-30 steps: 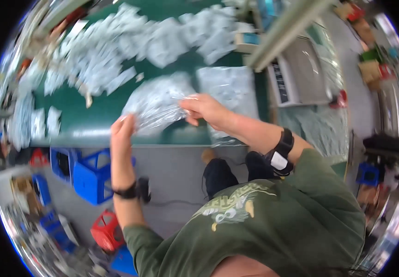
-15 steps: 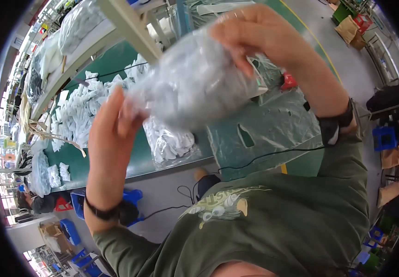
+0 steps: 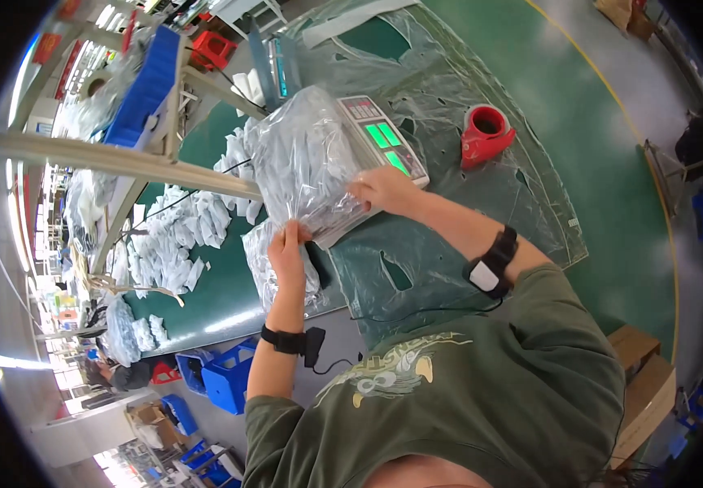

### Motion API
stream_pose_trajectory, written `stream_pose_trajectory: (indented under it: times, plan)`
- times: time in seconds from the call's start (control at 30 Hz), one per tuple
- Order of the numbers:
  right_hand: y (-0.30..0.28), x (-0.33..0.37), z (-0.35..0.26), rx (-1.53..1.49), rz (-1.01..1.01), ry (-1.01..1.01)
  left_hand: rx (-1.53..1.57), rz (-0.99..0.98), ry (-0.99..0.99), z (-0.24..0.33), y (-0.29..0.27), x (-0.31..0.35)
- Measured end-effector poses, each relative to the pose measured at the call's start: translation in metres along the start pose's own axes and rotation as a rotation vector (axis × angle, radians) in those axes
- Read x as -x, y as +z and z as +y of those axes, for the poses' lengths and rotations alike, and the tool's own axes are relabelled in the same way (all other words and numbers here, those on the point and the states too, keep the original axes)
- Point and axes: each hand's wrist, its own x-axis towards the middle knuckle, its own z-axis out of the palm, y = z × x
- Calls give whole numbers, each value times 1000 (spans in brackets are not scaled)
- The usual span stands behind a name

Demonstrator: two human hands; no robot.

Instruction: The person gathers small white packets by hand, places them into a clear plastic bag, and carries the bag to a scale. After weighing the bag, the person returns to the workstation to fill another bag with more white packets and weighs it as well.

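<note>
From my end I see the clear plastic bag point(image 3: 307, 154), full of small pale packets, lying on the digital scale point(image 3: 378, 130) at the table's far side. It covers most of the platform, so I judge that the scale carries most of its weight and the hands only steady it. The keypad and lit green displays stand clear at the bag's right, probably so that they stay readable.

My left hand point(image 3: 287, 254) pinches the gathered film at the bag's near corner between thumb and fingers, which seems to keep the loose end from spilling over. My right hand point(image 3: 392, 190) has its curled fingers on the bag's right edge, just beside the displays; I cannot tell whether they grip the film or merely press it.

The left forearm points almost straight away from the body, knuckles up; the right comes in slantwise from the right, palm down, elbow out.

Under and beside the left hand, a second filled bag point(image 3: 260, 264) lies on the green table point(image 3: 220, 319). Loose packets point(image 3: 174, 248) are heaped farther left, and a red tape dispenser point(image 3: 477, 152) stands right of the scale.
</note>
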Motion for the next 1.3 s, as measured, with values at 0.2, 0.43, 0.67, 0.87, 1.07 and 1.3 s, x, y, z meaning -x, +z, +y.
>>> stream_pose_trajectory:
  times: [0.2, 0.43, 0.67, 0.87, 1.07, 1.3]
  plan:
    - [-34, 46, -10, 68, -264, 357, -125, 13, -368, 2, -20, 17]
    - [-46, 112, 24, -52, -545, 446, -79, 207, -517, -17, -76, 56]
    - [-34, 134, 39, -195, -618, 493, -84, 235, -547, -32, -80, 83]
    - [-40, 131, 37, -226, -603, 459, -62, 218, -572, -32, -88, 82]
    - [-51, 75, -2, -625, 76, 504, 60, 172, -431, -17, -51, 26]
    - [-17, -28, -5, 354, -174, 298, -66, -152, -557, -27, -48, -48]
